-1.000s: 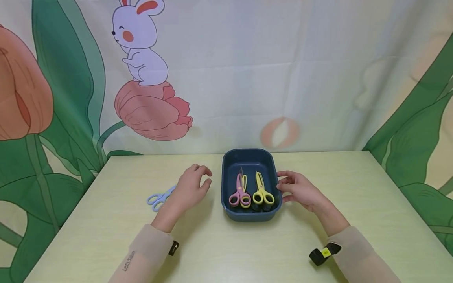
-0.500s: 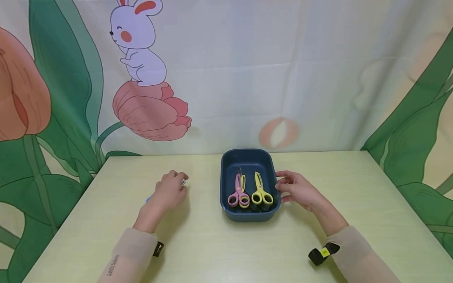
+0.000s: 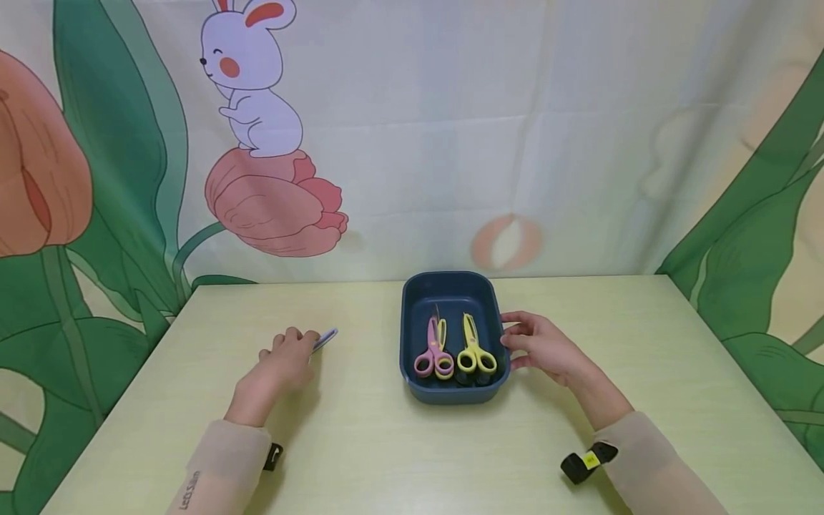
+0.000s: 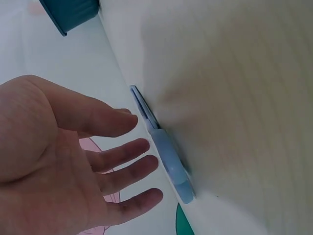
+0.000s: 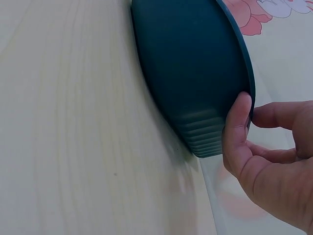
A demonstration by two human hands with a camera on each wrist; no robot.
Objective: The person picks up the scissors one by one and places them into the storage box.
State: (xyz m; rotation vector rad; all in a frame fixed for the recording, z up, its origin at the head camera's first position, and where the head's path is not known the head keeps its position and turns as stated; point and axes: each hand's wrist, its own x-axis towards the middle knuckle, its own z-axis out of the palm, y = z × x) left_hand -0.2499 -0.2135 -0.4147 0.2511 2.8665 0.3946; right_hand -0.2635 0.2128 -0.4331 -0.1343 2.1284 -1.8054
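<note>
My left hand [image 3: 283, 361] hovers over light blue scissors [image 3: 325, 338] at the left of the table, hiding most of them in the head view. In the left wrist view the scissors [image 4: 167, 154] lie on the table, with the loosely bent fingers [image 4: 129, 169] beside them and a gap between. On the right, my right hand [image 3: 543, 347] holds the right side of a dark blue bin [image 3: 408, 390]; its thumb [image 5: 237, 117] presses the outer wall and a fingertip meets the rim. Inside the bin lie pink scissors [image 3: 433, 343] and yellow scissors [image 3: 473, 343], with another yellow handle beside the pink pair.
The pale wood table [image 3: 399, 458] ends at the back against a printed curtain [image 3: 412, 143] with a rabbit and tulips. A black strap [image 3: 582, 465] with a yellow tag hangs at the right cuff.
My left hand has moved left from beside the bin to the blue scissors and covers most of them; their tip now shows past the fingers. My right hand stays at the bin.
</note>
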